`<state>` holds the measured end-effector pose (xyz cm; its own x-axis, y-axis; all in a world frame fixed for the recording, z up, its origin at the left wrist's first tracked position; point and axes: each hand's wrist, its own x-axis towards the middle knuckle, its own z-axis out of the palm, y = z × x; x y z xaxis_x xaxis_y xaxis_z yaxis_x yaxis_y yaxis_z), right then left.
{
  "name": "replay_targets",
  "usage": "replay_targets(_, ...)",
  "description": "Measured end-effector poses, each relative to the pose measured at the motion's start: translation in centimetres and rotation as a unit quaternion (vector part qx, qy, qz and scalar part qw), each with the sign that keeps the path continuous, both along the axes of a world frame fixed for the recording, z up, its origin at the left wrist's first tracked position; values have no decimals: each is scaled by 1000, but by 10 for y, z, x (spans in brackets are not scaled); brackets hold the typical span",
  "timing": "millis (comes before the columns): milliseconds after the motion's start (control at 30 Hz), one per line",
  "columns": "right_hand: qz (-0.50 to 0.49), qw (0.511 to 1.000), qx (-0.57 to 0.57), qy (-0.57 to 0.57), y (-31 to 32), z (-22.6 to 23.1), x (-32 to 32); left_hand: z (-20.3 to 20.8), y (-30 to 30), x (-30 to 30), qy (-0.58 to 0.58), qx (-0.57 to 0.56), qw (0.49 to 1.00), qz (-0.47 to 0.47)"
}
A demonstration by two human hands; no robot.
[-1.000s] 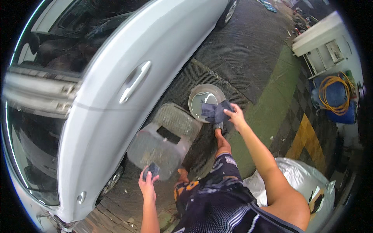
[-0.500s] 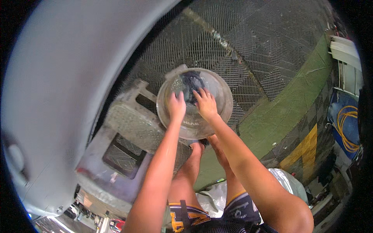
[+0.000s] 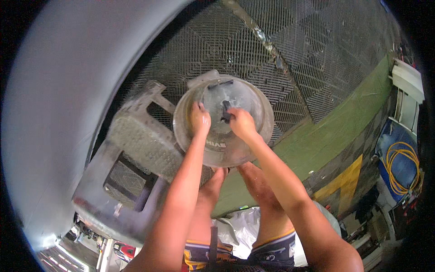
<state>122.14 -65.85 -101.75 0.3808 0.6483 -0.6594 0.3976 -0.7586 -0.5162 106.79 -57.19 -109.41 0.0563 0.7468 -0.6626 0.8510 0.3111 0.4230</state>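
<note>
— Where do we find the dark cloth (image 3: pixel 225 111)?
— We see it in the bucket (image 3: pixel 226 157), close to the middle, and the right hand (image 3: pixel 241 121) is closed around it.
— And the left hand (image 3: pixel 200 119)?
— It is inside the left part of the bucket with fingers curled; we cannot tell if it grips something.
— Do we notice any writing?
— Yes, a short row of pale letters (image 3: pixel 216 144) on the bucket's near wall.
— What else is around?
— To the left of the bucket we have a grey stool (image 3: pixel 145 138), and beyond it a car (image 3: pixel 68 90).
</note>
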Motion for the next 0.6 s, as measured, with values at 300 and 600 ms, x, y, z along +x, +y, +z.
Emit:
replay_targets(300, -300, 866, 114, 384, -34, 238, -2, 146, -30, 10, -393, -303, 746, 444)
replay_targets(600, -584, 761, 157, 235, 5, 183, -41, 188, -68, 81, -370, -173, 817, 407)
